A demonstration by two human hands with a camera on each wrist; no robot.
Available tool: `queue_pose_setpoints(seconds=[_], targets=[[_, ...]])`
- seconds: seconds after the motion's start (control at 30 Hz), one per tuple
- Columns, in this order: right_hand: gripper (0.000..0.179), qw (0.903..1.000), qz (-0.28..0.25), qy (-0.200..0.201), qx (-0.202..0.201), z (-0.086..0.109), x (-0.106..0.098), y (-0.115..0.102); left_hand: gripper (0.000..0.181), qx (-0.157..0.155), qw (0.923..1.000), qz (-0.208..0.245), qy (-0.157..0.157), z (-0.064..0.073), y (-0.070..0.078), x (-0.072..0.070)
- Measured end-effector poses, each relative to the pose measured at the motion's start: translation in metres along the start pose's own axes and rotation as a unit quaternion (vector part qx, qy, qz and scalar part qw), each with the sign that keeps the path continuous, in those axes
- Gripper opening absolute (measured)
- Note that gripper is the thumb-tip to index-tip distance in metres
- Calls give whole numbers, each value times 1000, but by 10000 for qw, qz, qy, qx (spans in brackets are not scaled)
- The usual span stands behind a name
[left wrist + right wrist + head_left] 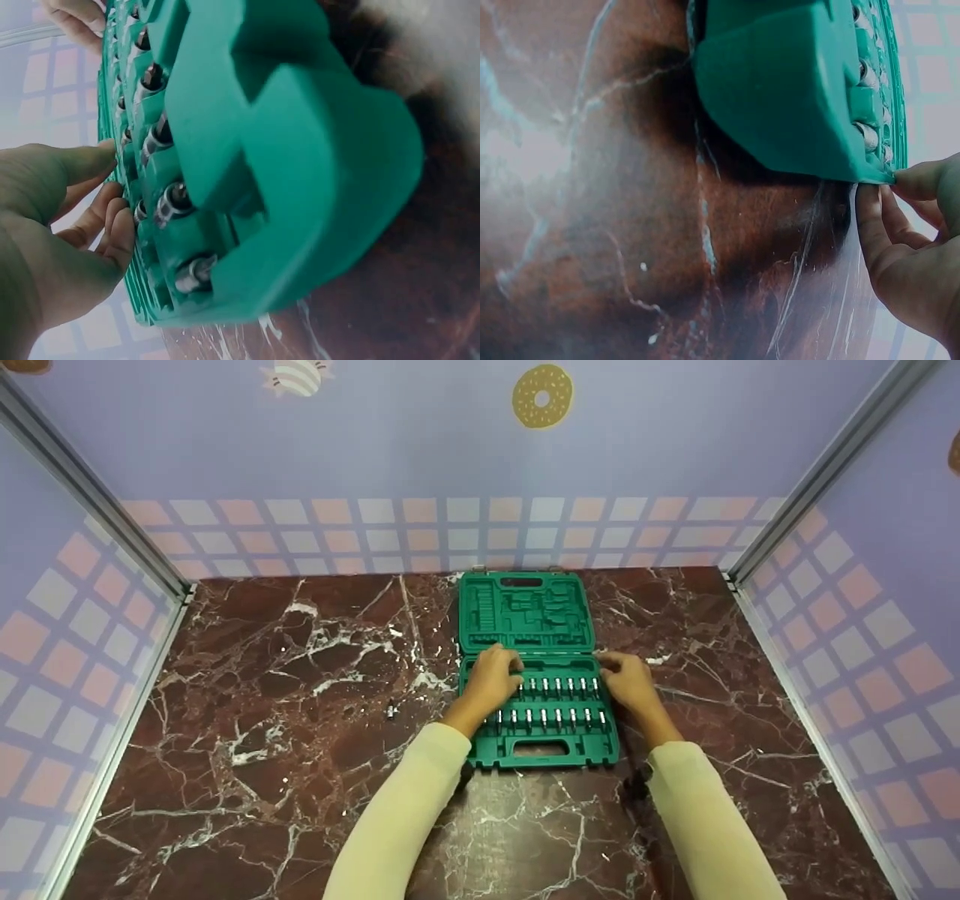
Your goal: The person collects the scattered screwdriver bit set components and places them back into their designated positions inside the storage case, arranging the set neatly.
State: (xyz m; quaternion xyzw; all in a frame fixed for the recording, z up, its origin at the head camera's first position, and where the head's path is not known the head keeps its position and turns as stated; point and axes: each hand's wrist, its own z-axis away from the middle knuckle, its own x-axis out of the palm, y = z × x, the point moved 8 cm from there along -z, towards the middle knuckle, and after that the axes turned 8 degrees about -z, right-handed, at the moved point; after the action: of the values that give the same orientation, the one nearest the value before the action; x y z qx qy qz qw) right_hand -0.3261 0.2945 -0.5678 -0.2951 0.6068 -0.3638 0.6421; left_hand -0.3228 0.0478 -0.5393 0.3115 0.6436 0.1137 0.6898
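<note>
A green plastic bit-set case [551, 756] lies unfolded on the marbled tabletop. Two rows of silver bit sockets [558, 720] sit in its near half. My left hand [493, 679] reaches over that half, fingers bent at the left end of the upper row. In the left wrist view its fingertips [105, 156] meet the case beside the sockets; whether they pinch one is hidden. The right hand [628, 679] holds the case's right edge near the hinge. In the right wrist view its thumb and fingers [871, 217] pinch the rim.
One loose bit socket [391, 709] lies on the tabletop [300, 765] left of the case. The case lid [525, 611], with moulded recesses, lies back toward the patterned rear wall [420, 450]. Side walls enclose the table at left and right.
</note>
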Motion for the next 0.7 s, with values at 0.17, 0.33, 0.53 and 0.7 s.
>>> queue_pose_setpoints(seconds=[0.17, 0.33, 0.53, 0.7], targets=[[36, 10000, -6, -2, 16, 0, 0, 1, 14, 160, 9991, 364, 113, 3, -5, -8], [37, 10000, 0, -19, 11, -1, 1, 1, 19, 239, 9979, 588, 86, 8, -11, -18], [37, 9999, -95, -60, -10, 0, 1, 2, 22, 317, 9971, 673, 179, 16, -18, -38], [37, 10000, 9, -48, -74, -1, 0, 1, 22, 337, 9960, 757, 332, 26, -26, -54]])
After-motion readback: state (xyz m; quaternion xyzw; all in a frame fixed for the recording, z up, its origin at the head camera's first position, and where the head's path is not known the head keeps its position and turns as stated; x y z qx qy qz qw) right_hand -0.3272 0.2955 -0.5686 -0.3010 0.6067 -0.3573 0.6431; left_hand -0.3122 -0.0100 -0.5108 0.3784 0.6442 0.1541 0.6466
